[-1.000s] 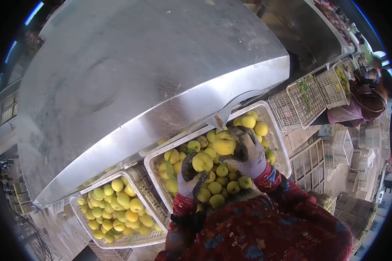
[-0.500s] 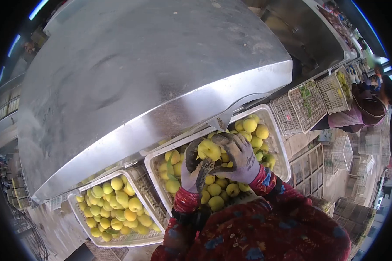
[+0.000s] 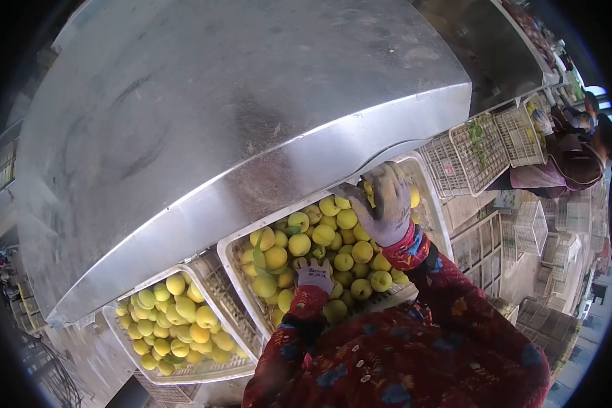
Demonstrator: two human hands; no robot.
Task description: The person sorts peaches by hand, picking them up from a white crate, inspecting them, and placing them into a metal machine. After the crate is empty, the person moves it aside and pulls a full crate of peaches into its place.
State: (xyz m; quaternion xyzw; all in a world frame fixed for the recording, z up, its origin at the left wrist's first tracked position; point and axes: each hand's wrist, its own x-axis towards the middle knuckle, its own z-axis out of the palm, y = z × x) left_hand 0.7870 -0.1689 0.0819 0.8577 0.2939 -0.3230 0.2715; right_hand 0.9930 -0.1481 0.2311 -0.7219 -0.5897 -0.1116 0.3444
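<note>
My left hand [image 3: 314, 274], in a pale glove with dark fingers, rests among the yellow-green peaches [image 3: 323, 235] in the middle crate [image 3: 232, 262]. Its fingers are spread over the fruit, and their tips are partly hidden. Over the far right part of this crate is my right hand [image 3: 386, 207], similarly gloved, its fingers curled. A strip of a yellow peach [image 3: 369, 194] shows between its thumb and fingers; the rest is covered. A green leaf [image 3: 259, 253] lies on the fruit at the left side of the crate.
A large metal housing [image 3: 251, 102] rises beyond the crates. To the left stands another white crate [image 3: 197, 268] full of peaches [image 3: 177, 309]. Several stacked crates [image 3: 479, 153] are on the right, near another person [image 3: 568, 160].
Both hands were together around one peach above the crate. They have parted: the left went down into the fruit, while the right moved away toward the crate's far right, holding a peach.
</note>
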